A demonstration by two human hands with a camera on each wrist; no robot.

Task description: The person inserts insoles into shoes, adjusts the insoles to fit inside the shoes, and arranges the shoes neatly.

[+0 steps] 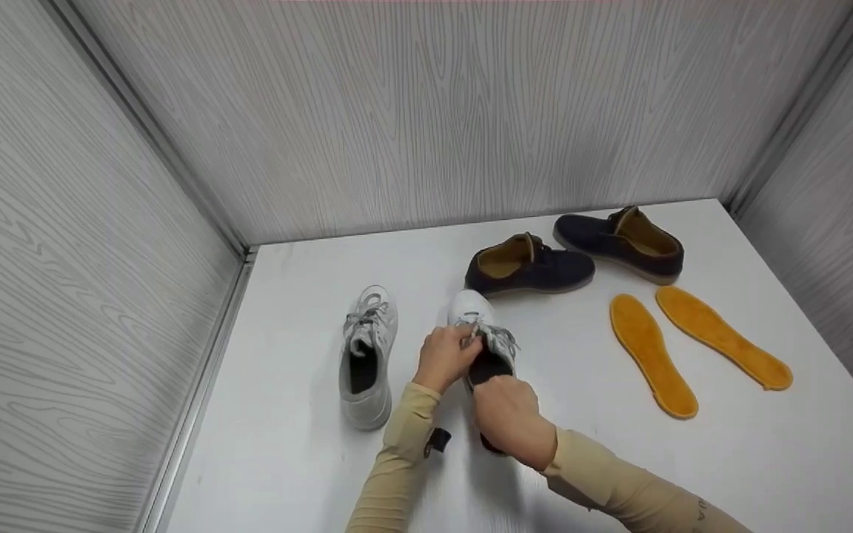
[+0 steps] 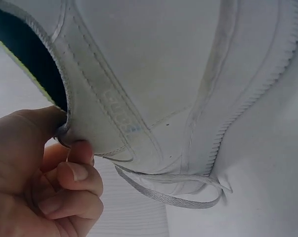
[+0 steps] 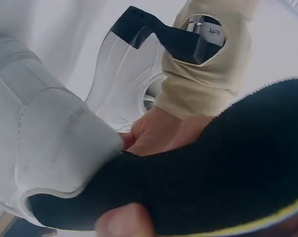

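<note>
A white sneaker (image 1: 469, 305) with grey laces stands at mid-table, its toe pointing away. My left hand (image 1: 447, 357) pinches the edge of its opening, thumb inside and fingers curled outside, as the left wrist view shows. My right hand (image 1: 509, 414) grips a black insole (image 3: 213, 168) with a yellow edge, the thumb (image 3: 126, 222) lying on its dark face. One end of the insole is inside the sneaker's opening; the other sticks out behind the heel. The palm and other fingers of my right hand are mostly hidden by the insole.
A second white sneaker (image 1: 367, 363) stands to the left. Two dark lace-up shoes, one nearer (image 1: 545, 274) and one farther (image 1: 619, 244), sit at the back right. Two orange insoles (image 1: 649, 352) lie at the right. Grey wood-grain walls (image 1: 434, 111) enclose the white table (image 1: 286, 333).
</note>
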